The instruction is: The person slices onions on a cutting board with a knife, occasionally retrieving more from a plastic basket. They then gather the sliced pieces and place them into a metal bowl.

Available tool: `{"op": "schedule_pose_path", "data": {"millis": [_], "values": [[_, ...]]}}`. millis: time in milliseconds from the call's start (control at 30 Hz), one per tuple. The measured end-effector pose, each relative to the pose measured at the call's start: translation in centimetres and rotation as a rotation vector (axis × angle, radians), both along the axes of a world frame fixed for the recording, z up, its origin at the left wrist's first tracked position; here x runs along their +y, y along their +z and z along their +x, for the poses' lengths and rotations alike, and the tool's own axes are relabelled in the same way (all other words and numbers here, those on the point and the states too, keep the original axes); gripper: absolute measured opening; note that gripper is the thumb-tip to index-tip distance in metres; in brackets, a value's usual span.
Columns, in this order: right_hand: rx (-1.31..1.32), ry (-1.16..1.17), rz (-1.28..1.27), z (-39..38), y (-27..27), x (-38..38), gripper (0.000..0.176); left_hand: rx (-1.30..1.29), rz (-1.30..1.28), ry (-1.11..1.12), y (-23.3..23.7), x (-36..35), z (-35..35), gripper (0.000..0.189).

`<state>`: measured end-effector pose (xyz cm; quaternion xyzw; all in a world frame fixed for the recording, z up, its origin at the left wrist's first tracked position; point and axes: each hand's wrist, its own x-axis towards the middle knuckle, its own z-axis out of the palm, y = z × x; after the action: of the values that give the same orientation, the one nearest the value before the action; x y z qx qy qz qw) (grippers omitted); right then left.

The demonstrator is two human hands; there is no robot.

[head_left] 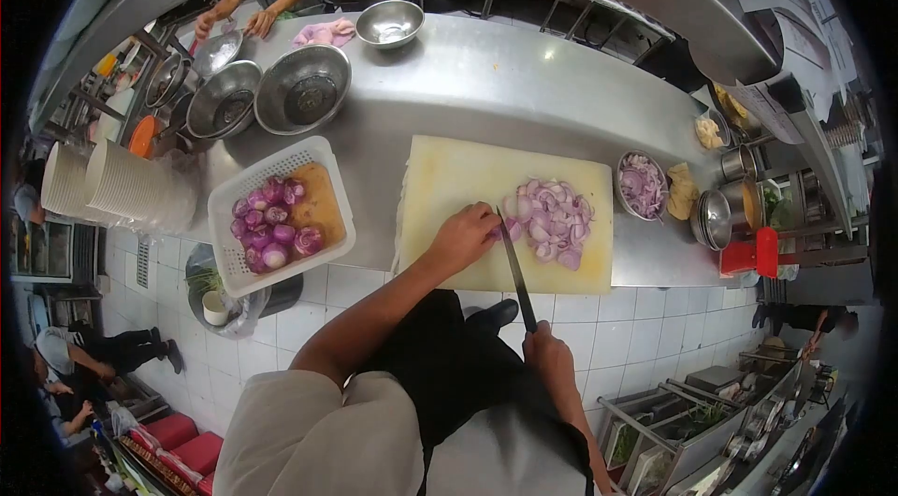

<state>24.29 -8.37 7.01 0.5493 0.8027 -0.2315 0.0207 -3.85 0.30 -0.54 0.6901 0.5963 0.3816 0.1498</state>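
My right hand [549,356] is wrapped round the handle of a kitchen knife [516,272], whose blade reaches forward over the cutting board [454,169]. At the blade's tip end, my left hand [468,236] is closed with bent fingers on a piece of red onion [496,232], mostly hidden by the fingers. Just right of the blade lies a pile of cut red onion [554,220]. To the left, a white plastic basket [343,206] holds several peeled whole red onions [273,215] and a brown flat piece. Beyond the board's right edge stands a bowl of sliced onion [642,185].
Metal bowls [304,89] stand at the back left, near a co-worker's hands [260,24] and a pink cloth [325,32]. Stacked white containers [131,183] are at far left. A bin [281,295] sits below the basket. A red object [753,255] is at the table's right end.
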Motion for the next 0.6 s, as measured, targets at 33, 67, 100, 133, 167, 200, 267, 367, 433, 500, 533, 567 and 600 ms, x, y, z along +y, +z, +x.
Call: {"op": "schedule_pose_path", "data": {"millis": [33,67,100,133,167,200,267,367,433,500,533,567,600], "values": [[-0.013,0.002,-0.008,0.0,0.0,0.1,0.022,0.004,0.007,-0.002,0.0,0.0,0.0,0.025],[0.007,0.003,-0.023,0.0,-0.2,0.2,0.022,0.008,0.015,-0.004,0.1,0.0,-0.1,0.026],[0.026,0.004,-0.039,0.0,-0.6,0.2,0.022,0.003,0.012,-0.007,0.0,0.0,-0.1,0.026],[0.047,0.004,-0.055,0.0,-1.2,0.3,0.023,-0.001,0.009,-0.012,0.0,0.0,-0.2,0.026],[0.020,-0.012,-0.080,-0.2,-2.0,0.4,0.023,-0.006,0.006,-0.022,-0.1,0.0,-0.2,0.027],[-0.008,-0.029,-0.103,-0.7,-3.1,0.7,0.024,-0.002,-0.015,-0.021,0.0,0.1,-0.1,0.026],[-0.014,-0.053,-0.132,-1.2,-3.4,1.4,0.025,0.010,-0.055,-0.016,0.4,0.0,-0.1,0.024],[0.081,-0.062,-0.155,-1.5,-3.2,2.2,0.027,0.030,0.000,-0.006,0.6,0.1,0.0,0.024],[0.170,-0.053,-0.172,-0.7,-3.5,2.9,0.028,0.054,0.001,-0.032,0.7,0.3,-0.1,0.024],[0.184,-0.088,-0.170,-0.1,-3.0,3.3,0.028,0.093,-0.006,-0.047,0.7,0.6,-0.1,0.026],[0.192,-0.098,-0.172,-0.1,-2.5,3.4,0.027,0.121,-0.016,-0.050,0.7,0.7,-0.2,0.029],[0.200,-0.130,-0.143,0.0,-2.3,3.4,0.027,0.149,-0.027,-0.053,0.7,0.8,-0.3,0.032],[0.165,-0.133,-0.101,0.0,-2.2,3.3,0.026,0.171,-0.067,0.022,0.5,0.9,-0.2,0.032]]}}
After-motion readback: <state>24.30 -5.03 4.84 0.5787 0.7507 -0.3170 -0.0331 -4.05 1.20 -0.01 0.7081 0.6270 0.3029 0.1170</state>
